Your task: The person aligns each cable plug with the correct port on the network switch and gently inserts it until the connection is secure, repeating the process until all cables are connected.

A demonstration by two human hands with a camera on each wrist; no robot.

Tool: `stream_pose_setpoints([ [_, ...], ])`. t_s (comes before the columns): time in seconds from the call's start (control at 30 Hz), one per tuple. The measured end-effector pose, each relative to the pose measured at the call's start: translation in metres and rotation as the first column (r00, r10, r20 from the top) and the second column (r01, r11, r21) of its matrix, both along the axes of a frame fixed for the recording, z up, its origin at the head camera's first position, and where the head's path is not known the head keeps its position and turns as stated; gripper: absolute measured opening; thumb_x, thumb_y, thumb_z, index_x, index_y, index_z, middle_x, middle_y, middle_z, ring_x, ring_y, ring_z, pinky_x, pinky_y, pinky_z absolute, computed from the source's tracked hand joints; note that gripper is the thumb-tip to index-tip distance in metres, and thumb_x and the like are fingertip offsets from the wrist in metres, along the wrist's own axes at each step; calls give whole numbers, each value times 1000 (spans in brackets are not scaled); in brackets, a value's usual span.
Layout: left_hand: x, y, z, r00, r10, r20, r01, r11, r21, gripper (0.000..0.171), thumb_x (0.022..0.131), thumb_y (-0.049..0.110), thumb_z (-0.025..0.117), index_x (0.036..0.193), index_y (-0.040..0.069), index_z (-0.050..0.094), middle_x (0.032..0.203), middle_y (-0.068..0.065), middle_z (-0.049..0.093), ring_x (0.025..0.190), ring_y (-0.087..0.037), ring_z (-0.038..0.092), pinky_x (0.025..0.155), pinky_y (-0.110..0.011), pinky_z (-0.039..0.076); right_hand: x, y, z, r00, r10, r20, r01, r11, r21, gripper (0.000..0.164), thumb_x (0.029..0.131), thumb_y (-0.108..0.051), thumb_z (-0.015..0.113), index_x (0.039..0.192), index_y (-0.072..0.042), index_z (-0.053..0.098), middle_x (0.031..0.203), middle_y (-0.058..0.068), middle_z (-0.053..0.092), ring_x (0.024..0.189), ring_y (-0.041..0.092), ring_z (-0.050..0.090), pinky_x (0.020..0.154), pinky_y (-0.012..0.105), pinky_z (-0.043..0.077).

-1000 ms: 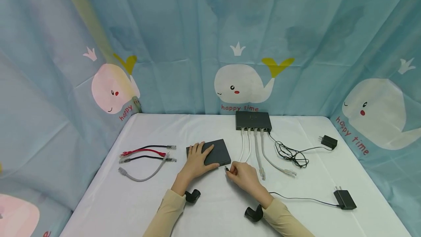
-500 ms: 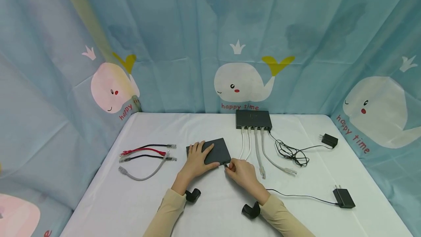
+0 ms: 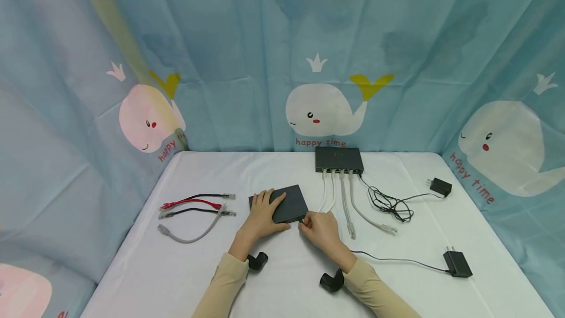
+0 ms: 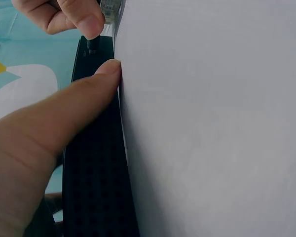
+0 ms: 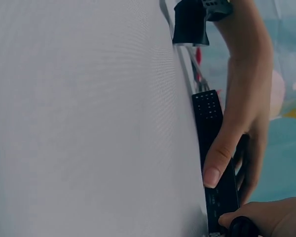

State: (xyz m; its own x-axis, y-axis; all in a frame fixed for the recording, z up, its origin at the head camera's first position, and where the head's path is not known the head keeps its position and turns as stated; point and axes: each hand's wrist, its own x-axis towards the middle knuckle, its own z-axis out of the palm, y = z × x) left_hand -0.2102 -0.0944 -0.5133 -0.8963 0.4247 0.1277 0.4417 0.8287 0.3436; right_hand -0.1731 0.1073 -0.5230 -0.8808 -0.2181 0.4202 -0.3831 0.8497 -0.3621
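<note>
My left hand (image 3: 262, 220) holds a flat black network switch (image 3: 292, 203) on the white table, fingers across its top and thumb at its near side. In the left wrist view that thumb (image 4: 96, 84) lies against the vented side. With its thumb and index finger my right hand (image 3: 322, 232) pinches a small black power plug (image 4: 92, 44) at the switch's right end. The plug meets the near face; how deep it sits is hidden. Its thin cord runs from under the right wrist to a black power adapter (image 3: 457, 264).
At the back stands a second black switch (image 3: 339, 160) with several pale network cables plugged in. Its coiled black cord (image 3: 390, 206) leads to another adapter (image 3: 440, 187). Several short cables, red (image 3: 196, 202), black and grey (image 3: 194, 241), lie on the left. A whale-print curtain (image 3: 238, 63) surrounds the table.
My right hand has moved slightly left, bringing the plug from just off the switch's corner to its near face. The cord and its adapter shifted a little left. My left hand stays on the switch.
</note>
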Motion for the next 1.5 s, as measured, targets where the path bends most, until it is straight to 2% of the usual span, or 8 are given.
stream_pose_setpoints([
  [0.17,-5,-7,-3,999,-48,27,48,999,-8,92,69,56,74,145,21,34,145,-21,27,134,-40,23,111,-58,11,-2,-3,-4,999,3,-33,-4,1000,-22,29,69,-25,80,53,-24,56,45,-16,49,45,1,40,56,24,30],
  [0.43,-8,-12,-2,993,-104,48,102,994,50,92,69,55,75,144,18,35,145,-22,25,134,-39,21,104,-57,28,-6,-5,-7,1000,-9,11,10,996,-90,28,70,-22,79,53,-24,57,45,-18,47,45,-1,38,58,25,28],
  [0.57,-9,-12,-1,992,-112,52,109,992,54,92,69,55,74,144,17,36,145,-22,25,133,-40,21,102,-58,31,-7,-4,-6,1000,1,25,2,994,-107,28,70,-22,79,53,-25,57,44,-19,47,43,-3,36,58,24,27],
  [0.7,-9,-12,-1,995,-93,46,91,995,49,93,68,56,75,144,19,36,145,-21,26,133,-38,23,101,-56,32,-8,-1,-2,997,38,62,-33,996,-85,27,72,-25,78,55,-25,57,46,-18,47,45,-2,37,58,25,27],
  [0.87,-9,-12,-3,996,-76,43,74,996,41,93,67,57,75,144,23,36,146,-18,28,133,-34,26,102,-54,32,-10,8,5,979,108,172,-100,994,-53,25,78,-32,74,59,-27,58,51,-18,49,49,-1,40,58,26,26],
  [1.07,-9,-11,-5,997,-72,31,71,997,39,92,67,58,75,143,24,37,146,-17,28,132,-34,26,102,-54,33,-14,23,12,955,201,218,-184,978,-95,21,86,-32,65,68,-22,65,57,-16,53,50,-3,43,52,18,37],
  [1.27,-9,-11,-3,995,-92,32,91,995,28,93,66,57,76,144,23,37,147,-17,28,134,-36,25,103,-55,31,-20,36,22,929,203,309,-130,962,-241,17,89,-25,62,79,-14,69,66,-10,58,56,3,48,51,21,41],
  [1.5,-8,-9,-2,986,-161,46,159,987,37,91,67,57,75,143,25,37,148,-14,28,134,-32,25,103,-53,33,-29,48,25,959,119,256,-60,972,-227,10,89,-22,63,86,-14,69,78,-5,62,70,9,56,61,25,46],
])
